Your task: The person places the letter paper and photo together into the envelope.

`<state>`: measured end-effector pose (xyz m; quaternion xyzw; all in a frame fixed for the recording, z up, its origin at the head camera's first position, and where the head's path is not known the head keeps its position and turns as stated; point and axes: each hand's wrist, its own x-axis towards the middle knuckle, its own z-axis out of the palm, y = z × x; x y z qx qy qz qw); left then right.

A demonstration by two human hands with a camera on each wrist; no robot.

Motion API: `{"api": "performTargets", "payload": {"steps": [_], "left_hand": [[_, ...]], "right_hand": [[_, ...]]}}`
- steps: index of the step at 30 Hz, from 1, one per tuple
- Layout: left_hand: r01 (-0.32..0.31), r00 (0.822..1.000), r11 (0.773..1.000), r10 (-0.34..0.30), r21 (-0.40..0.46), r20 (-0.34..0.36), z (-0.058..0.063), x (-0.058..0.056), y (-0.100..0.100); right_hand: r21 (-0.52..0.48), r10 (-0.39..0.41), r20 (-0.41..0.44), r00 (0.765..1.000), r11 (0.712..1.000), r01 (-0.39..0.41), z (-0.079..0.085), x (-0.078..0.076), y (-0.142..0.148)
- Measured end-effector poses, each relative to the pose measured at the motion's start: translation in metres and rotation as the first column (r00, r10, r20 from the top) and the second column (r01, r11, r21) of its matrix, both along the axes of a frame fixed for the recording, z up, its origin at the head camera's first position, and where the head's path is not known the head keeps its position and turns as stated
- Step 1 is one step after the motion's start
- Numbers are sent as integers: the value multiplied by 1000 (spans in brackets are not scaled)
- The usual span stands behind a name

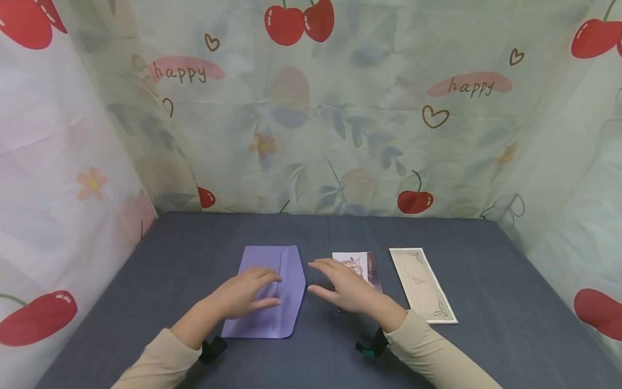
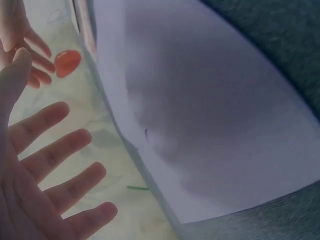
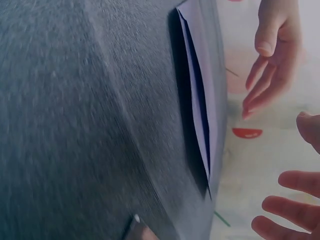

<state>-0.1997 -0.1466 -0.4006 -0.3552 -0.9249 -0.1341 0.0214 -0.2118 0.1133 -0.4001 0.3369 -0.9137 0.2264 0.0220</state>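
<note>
Head view: with left hand (image 1: 247, 295) and right hand (image 1: 349, 290) empty, unclenched, the flat purple paper envelope (image 1: 290, 289) is best edge-pinched.

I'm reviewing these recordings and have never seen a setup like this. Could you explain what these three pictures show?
There is no robot here: a person works with two bare hands. The wide picture comes from a camera worn on the head, looking forward and down. The other two come from wrist cameras, so they look tilted and close up.

On the dark tabletop lie a purple envelope, a small printed picture and a cream card with corner ornaments. The left hand is over the envelope; the right hand partly hides the picture from the head camera. Neither hand holds anything.
</note>
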Motion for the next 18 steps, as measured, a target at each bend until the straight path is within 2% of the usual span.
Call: {"api": "performTargets", "payload": {"steps": [8, 18], "left_hand": [[21, 998, 999, -18, -41, 60, -9, 4, 2], [12, 992, 999, -5, -53, 125, -17, 7, 3]], "right_hand": [[13, 63, 29, 998, 998, -63, -14, -2, -14], [142, 73, 112, 991, 986, -89, -20, 0, -28]]}}
